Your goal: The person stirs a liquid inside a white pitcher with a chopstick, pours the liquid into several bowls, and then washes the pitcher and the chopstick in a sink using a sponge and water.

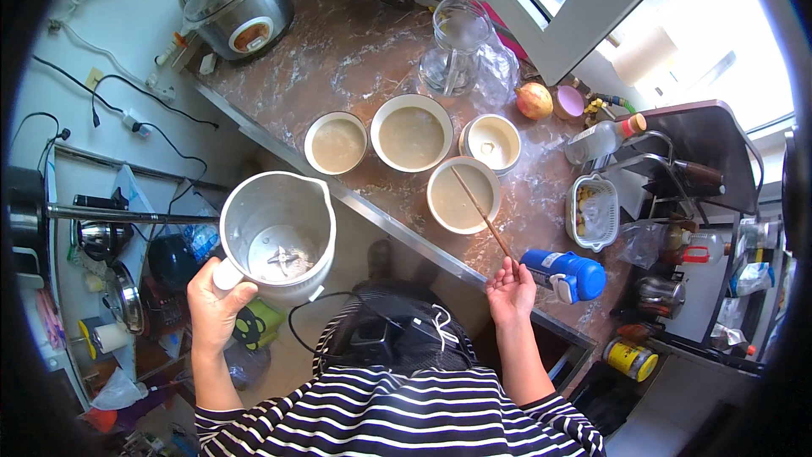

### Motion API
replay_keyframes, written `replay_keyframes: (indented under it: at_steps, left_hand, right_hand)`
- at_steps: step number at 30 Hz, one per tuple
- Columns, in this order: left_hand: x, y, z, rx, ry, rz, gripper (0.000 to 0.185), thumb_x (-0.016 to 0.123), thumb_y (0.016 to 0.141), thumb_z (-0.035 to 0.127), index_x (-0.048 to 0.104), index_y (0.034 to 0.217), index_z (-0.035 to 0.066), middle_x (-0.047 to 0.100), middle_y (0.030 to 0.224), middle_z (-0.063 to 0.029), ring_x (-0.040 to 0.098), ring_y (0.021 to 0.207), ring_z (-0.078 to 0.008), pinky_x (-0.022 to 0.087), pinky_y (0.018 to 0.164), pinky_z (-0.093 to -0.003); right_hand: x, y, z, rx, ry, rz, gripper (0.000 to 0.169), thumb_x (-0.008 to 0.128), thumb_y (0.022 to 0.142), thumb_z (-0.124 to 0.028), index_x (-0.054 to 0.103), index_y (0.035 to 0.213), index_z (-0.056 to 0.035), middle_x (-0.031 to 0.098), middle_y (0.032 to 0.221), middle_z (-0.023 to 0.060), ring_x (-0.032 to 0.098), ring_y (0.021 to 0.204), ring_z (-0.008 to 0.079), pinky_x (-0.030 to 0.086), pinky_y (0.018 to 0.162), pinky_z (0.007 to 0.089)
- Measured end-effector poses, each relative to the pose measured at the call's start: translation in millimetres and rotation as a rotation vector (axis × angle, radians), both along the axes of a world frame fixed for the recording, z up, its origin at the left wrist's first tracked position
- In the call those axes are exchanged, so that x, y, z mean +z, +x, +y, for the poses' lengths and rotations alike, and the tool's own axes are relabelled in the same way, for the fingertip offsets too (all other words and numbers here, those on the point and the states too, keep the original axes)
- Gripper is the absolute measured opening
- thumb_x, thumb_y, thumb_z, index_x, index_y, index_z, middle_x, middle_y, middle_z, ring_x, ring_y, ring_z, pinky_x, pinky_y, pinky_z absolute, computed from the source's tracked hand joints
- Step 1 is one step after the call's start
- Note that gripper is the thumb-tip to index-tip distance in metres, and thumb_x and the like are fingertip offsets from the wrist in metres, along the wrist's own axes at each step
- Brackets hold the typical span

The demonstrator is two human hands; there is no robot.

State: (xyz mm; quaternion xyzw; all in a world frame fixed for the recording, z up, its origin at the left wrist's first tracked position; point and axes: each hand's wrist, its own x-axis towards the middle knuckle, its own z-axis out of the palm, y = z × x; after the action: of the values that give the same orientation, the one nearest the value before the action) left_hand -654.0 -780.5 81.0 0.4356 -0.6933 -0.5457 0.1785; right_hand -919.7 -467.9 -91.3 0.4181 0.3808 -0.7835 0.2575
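Observation:
My left hand grips the handle of a white soymilk-maker jug, tilted so that its steel inside and bottom blade show. A little pale residue lies around the blade. My right hand, palm up, has its fingertips at the lower end of brown wooden chopsticks. Their other end rests in the nearest bowl, which holds pale beige liquid. Two more bowls of such liquid, a large one and a smaller one, stand on the counter. A cream container sits behind the nearest bowl.
A blue bottle lies right beside my right hand. Behind the bowls stand a glass pitcher and a pomegranate. A white basket and a glass bottle are at right, a pressure cooker far left. The counter's metal edge runs diagonally.

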Motion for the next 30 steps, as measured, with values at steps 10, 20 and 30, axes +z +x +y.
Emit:
replay_keyframes:
  at_steps: [10, 20, 30]
  left_hand:
    - [-22, 30, -9, 0.233, -0.108, 0.048, 0.030, 0.076, 0.079, 0.026, 0.057, 0.087, 0.005, 0.051, 0.068, 0.0049, 0.040, 0.050, -0.0008, 0.030, 0.042, -0.0175]
    - [-26, 22, -15, 0.137, -0.079, 0.064, 0.034, 0.078, 0.078, 0.030, 0.056, 0.084, 0.005, 0.050, 0.066, 0.0053, 0.040, 0.050, -0.0006, 0.030, 0.042, -0.0175]
    - [-12, -2, -19, -0.012, -0.111, 0.042, 0.034, 0.078, 0.077, 0.029, 0.054, 0.078, 0.005, 0.048, 0.069, 0.0062, 0.041, 0.060, -0.0021, 0.034, 0.052, -0.0197]
  right_hand:
    - [-24, -17, -18, -0.028, 0.028, -0.034, 0.012, 0.053, 0.084, -0.025, 0.057, 0.087, -0.0141, 0.068, 0.085, 0.0002, 0.056, 0.068, 0.0140, 0.043, 0.064, 0.0301]
    - [-23, -17, -35, -0.062, -0.031, -0.060, 0.012, 0.052, 0.086, -0.023, 0.057, 0.089, -0.0131, 0.067, 0.085, 0.0002, 0.056, 0.069, 0.0151, 0.044, 0.065, 0.0313]
    - [10, 3, -16, -0.059, -0.202, 0.006, 0.013, 0.054, 0.087, -0.021, 0.060, 0.084, -0.0106, 0.064, 0.076, 0.0020, 0.055, 0.066, 0.0177, 0.046, 0.069, 0.0343]
